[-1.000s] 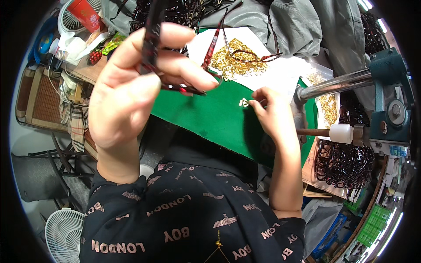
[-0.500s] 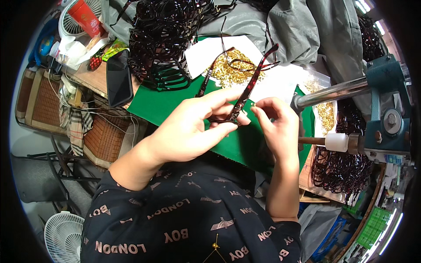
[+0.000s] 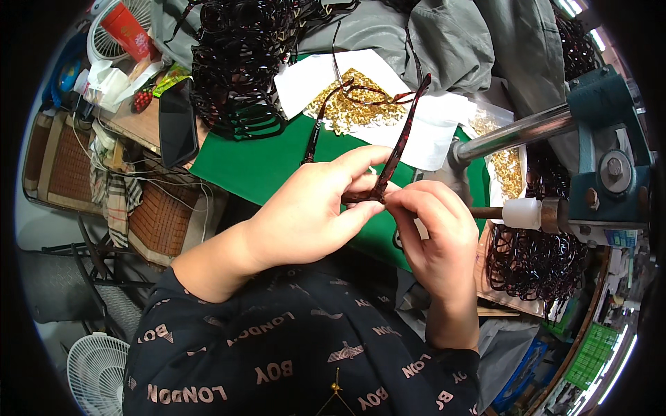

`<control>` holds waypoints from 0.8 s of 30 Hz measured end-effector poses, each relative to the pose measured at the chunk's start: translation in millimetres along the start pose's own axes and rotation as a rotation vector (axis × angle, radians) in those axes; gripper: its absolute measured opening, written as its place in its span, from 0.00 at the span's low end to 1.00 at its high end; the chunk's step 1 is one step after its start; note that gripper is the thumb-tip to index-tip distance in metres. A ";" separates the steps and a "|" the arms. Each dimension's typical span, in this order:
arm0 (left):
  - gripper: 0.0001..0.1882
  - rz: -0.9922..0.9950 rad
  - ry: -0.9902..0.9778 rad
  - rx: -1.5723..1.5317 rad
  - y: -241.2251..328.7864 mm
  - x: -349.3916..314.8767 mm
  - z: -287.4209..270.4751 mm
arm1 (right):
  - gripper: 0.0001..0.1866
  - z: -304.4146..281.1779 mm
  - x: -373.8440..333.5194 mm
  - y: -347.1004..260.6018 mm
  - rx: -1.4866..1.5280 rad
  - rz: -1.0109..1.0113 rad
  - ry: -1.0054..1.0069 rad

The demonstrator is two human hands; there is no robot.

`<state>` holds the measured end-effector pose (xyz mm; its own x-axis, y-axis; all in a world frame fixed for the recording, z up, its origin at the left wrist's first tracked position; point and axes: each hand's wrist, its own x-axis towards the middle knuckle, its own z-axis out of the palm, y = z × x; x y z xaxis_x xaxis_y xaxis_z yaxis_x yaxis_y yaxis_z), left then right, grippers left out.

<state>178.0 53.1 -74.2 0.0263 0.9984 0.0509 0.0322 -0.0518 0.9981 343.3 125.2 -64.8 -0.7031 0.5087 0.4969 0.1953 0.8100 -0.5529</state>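
Note:
My left hand (image 3: pixel 298 211) is closed around the front of a dark tortoiseshell eyeglass frame (image 3: pixel 404 135), whose temples point away from me. One temple rises past my fingertips; the other shows beyond my knuckles. My right hand (image 3: pixel 438 232) is closed in a pinch against the frame's right corner, by the hinge, and the fingers hide what they hold. Farther off, small gold metal pieces (image 3: pixel 355 121) lie heaped on white paper (image 3: pixel 295 90). Another eyeglass frame (image 3: pixel 374 97) rests on that heap.
A green mat (image 3: pixel 239 163) covers the work table. At right stands a teal bench press (image 3: pixel 610 152) with a metal column. Dark eyeglass frames (image 3: pixel 236 69) are piled at the back left, beside a phone (image 3: pixel 178 128). More frames (image 3: pixel 534 267) hang below the press.
My right hand has moved left and now meets the eyeglass frame at its corner; before, it was apart, pinching a tiny gold-coloured piece. The view has shifted slightly.

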 end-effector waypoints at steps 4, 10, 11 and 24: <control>0.27 -0.050 -0.088 0.079 9.0 -0.2 4.9 | 0.12 -9.2 -1.1 -3.1 0.081 -0.009 -0.040; 0.31 0.036 -0.134 0.013 8.1 -3.2 12.6 | 0.12 -11.4 -3.9 -3.3 0.369 0.113 0.081; 0.31 0.066 -0.156 -0.019 9.2 -2.4 14.2 | 0.14 -9.8 -10.3 3.3 0.408 0.137 0.096; 0.18 0.125 -0.197 -0.573 19.9 1.0 54.6 | 0.18 -28.4 -49.8 -0.8 1.144 0.446 0.076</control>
<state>233.2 51.8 -56.1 0.1806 0.9596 0.2160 -0.5237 -0.0921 0.8469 397.6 107.4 -70.1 -0.6790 0.7223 0.1313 -0.3307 -0.1412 -0.9331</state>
